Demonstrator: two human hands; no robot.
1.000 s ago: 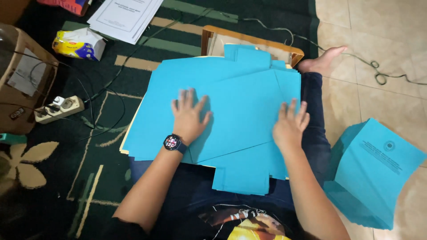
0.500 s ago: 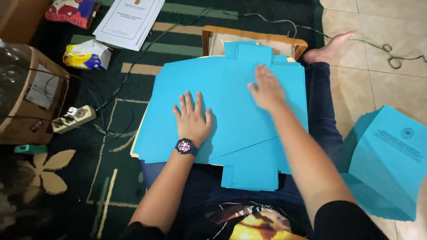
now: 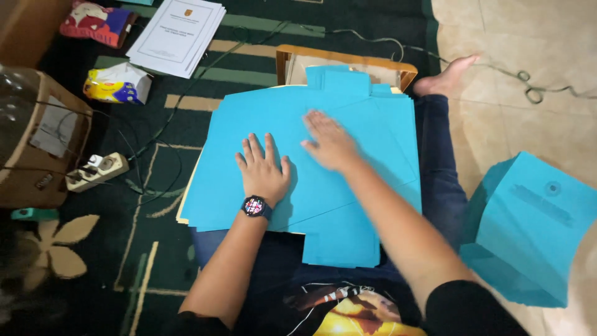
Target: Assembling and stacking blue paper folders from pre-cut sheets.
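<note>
Left hand: I see my left hand (image 3: 264, 171) lying flat on the blue paper sheet (image 3: 367, 134), palm down, fingers spread a little, holding nothing. A dark wristwatch (image 3: 255, 206) is on its wrist.
Right hand: my right hand (image 3: 331, 142) presses flat on the same sheet, further up, fingers straight and close together, open.
Blue sheet: it lies on top of a stack across my lap, over a wooden tray (image 3: 346, 59).
Right side: finished blue envelopes (image 3: 532, 227) rest on the tile floor (image 3: 497, 37).
Left side: a white power strip (image 3: 97, 171) and a white paper stack (image 3: 177, 34) lie on the green carpet (image 3: 155, 249).
</note>
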